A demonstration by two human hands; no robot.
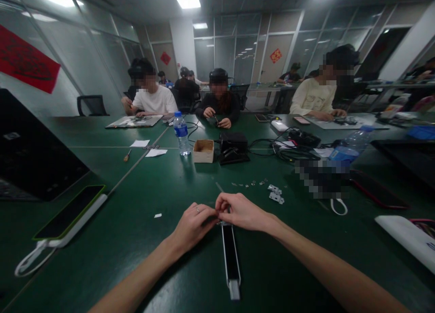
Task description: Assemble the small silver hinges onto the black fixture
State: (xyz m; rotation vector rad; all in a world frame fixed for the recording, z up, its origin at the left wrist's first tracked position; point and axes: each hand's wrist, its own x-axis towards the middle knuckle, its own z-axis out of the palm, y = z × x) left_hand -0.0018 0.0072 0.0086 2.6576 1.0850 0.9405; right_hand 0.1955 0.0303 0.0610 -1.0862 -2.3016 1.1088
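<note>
Metal rail [231,258], long and narrow with a dark centre strip, lies on the green table [142,258], pointing away from the wearer. Left hand [194,223] and right hand [242,212] meet over its far end and cover it. Fingers of both are bunched tight, tips touching. Cannot tell whether they pinch the rail itself or some small part on it. Ring [197,208] on a left finger.

Left of the hands: phone in a green case [70,211] stacked on a white power bank [81,222], with a white cable [29,263] looped at the near end. Open laptop [34,154] is beyond it.

Just past the hands: a scatter of washers [253,183] and two small metal brackets [276,193]. White case [406,240] at lower right carries a blue mark, too cut off to read.

Mid-table: water bottle [181,134] with a blue label, print unreadable; cardboard box [203,150]; black device [233,147] amid black cables [272,149].

Far side: several seated people [152,97] working at the table. Red banner [27,61] on the left wall, characters illegible.
</note>
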